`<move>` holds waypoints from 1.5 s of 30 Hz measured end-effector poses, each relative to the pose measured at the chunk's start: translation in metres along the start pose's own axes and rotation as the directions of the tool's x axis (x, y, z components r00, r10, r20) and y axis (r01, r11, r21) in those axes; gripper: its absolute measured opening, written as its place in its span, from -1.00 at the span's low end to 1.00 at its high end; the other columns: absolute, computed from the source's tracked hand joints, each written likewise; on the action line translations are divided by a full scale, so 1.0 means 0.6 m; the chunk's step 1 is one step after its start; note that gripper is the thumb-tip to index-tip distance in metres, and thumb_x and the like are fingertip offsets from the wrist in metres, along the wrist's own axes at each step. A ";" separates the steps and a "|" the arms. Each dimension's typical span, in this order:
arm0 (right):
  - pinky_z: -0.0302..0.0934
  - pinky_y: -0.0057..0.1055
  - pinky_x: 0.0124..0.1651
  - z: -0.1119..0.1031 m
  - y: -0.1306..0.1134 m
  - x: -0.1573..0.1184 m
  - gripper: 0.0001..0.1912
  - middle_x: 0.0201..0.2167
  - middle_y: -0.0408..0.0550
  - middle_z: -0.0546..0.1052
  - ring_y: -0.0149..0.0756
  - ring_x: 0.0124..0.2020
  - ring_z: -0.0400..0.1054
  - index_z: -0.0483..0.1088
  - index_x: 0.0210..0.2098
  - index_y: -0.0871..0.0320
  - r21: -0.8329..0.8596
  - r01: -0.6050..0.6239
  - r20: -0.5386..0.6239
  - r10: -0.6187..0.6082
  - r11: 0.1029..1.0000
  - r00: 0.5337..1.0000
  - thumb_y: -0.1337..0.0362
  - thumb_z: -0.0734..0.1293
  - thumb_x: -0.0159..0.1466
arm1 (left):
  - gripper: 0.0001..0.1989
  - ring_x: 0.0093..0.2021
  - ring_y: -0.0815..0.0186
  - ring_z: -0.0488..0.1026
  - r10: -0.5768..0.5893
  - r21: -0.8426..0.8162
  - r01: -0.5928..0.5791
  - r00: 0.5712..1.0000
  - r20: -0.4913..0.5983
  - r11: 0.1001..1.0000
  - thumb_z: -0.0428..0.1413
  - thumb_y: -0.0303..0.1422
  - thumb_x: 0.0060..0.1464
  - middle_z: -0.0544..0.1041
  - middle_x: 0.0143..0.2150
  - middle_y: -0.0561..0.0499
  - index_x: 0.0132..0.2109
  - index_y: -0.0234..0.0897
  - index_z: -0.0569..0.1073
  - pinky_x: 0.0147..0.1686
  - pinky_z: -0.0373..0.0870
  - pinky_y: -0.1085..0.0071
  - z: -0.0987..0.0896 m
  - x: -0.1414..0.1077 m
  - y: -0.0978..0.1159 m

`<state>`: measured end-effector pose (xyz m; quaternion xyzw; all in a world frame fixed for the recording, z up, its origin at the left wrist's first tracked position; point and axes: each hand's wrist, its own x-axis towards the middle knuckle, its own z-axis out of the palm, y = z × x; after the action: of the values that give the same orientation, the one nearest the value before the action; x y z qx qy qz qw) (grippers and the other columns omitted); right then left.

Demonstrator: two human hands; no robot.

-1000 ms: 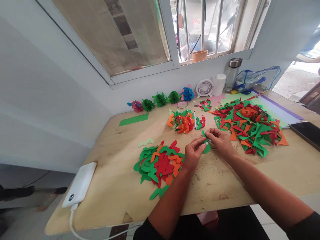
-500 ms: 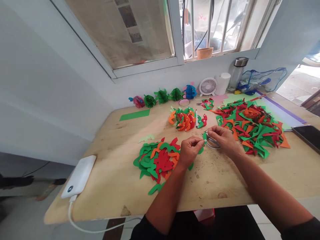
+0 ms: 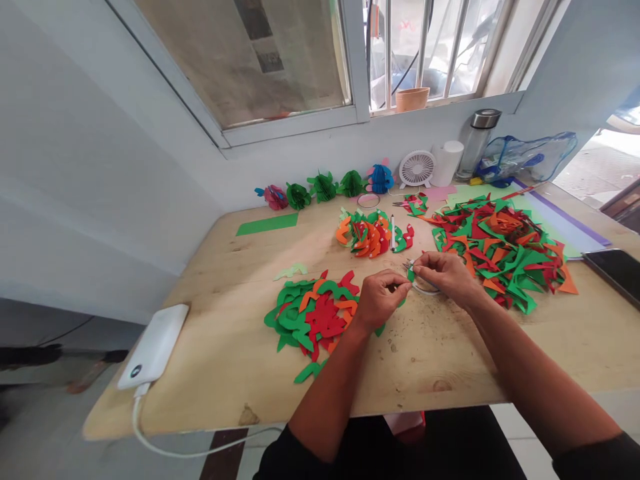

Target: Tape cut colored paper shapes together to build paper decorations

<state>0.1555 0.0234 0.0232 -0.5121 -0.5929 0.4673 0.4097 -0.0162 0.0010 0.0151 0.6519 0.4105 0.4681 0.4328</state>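
Observation:
A small green paper cutout (image 3: 411, 274) is held between my two hands over the middle of the table. My left hand (image 3: 383, 298) pinches its lower end between thumb and fingertips. At its upper end are the closed fingertips of my right hand (image 3: 445, 275), with a small white bit showing there. Under the right hand lies a pale ring-shaped thing (image 3: 425, 291), mostly covered. Beside my left wrist spreads a pile of green, red and orange paper cutouts (image 3: 325, 317). Beyond my hands is a cluster of curved cutouts with white patches (image 3: 370, 235), next to a white pen (image 3: 393, 233).
Paper scraps (image 3: 505, 247) are heaped on the right, near a phone (image 3: 615, 272). Folded paper figures (image 3: 323, 187), a small fan (image 3: 417, 169) and a glass bottle (image 3: 475, 147) line the wall. A white power bank (image 3: 154, 347) with a cable lies at the left edge.
The view has shifted slightly. My left fingertips have moved a little lower on the green cutout, and my right fingertips stay close to its upper end.

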 end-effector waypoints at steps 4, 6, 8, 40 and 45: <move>-0.04 -0.48 -0.56 0.001 0.002 0.001 -0.75 -0.65 -0.18 0.35 -0.47 -0.60 0.11 0.40 -0.56 0.19 -0.028 0.025 -0.021 -0.025 0.999 0.999 0.11 0.37 0.01 | -0.91 -0.37 0.28 0.45 -0.026 -0.064 0.028 0.999 0.018 0.998 0.19 -0.36 -0.07 0.56 -0.40 -0.04 -0.40 -0.22 0.60 -0.38 0.34 0.40 0.000 0.001 -0.001; 0.01 -0.47 -0.53 0.001 0.004 0.002 -0.75 -0.63 -0.16 0.38 -0.44 -0.57 0.15 0.40 -0.56 0.19 -0.045 0.042 -0.023 -0.044 0.998 0.999 0.11 0.37 0.02 | -0.89 -0.31 0.26 0.47 -0.021 -0.073 0.025 0.999 0.047 0.997 0.18 -0.37 -0.06 0.58 -0.33 -0.06 -0.35 -0.20 0.61 -0.35 0.38 0.39 0.000 0.001 -0.002; 0.04 -0.46 -0.49 0.000 0.005 0.002 -0.76 -0.60 -0.14 0.41 -0.42 -0.55 0.18 0.41 -0.56 0.18 -0.070 0.060 -0.010 -0.061 0.996 0.998 0.11 0.36 0.04 | -0.86 -0.25 0.24 0.49 -0.014 -0.084 0.019 0.998 0.060 0.996 0.17 -0.39 -0.05 0.58 -0.26 -0.07 -0.31 -0.19 0.61 -0.30 0.41 0.37 0.001 0.001 -0.004; 0.16 -0.44 -0.35 -0.006 0.001 -0.004 -0.88 -0.51 -0.11 0.47 -0.35 -0.44 0.30 0.38 -0.48 0.17 -0.395 0.277 0.149 -0.237 0.876 0.960 0.27 0.26 0.12 | -0.81 -0.19 0.30 0.51 0.077 0.130 -0.089 0.993 0.094 0.988 0.13 -0.49 -0.03 0.57 -0.19 -0.08 -0.25 -0.25 0.58 -0.26 0.45 0.42 -0.003 0.000 -0.014; 0.17 -0.43 -0.32 -0.004 -0.002 -0.005 -0.89 -0.50 -0.09 0.48 -0.35 -0.43 0.31 0.38 -0.48 0.17 -0.420 0.300 0.147 -0.262 0.857 0.954 0.28 0.25 0.12 | -0.85 -0.26 0.32 0.50 0.100 0.131 -0.111 0.991 0.085 0.985 0.13 -0.48 -0.03 0.57 -0.22 -0.09 -0.30 -0.28 0.58 -0.36 0.43 0.46 -0.001 0.001 -0.015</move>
<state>0.1578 0.0207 0.0250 -0.4786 -0.7677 0.2787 0.3224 -0.0179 0.0043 0.0068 0.7184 0.3891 0.4358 0.3776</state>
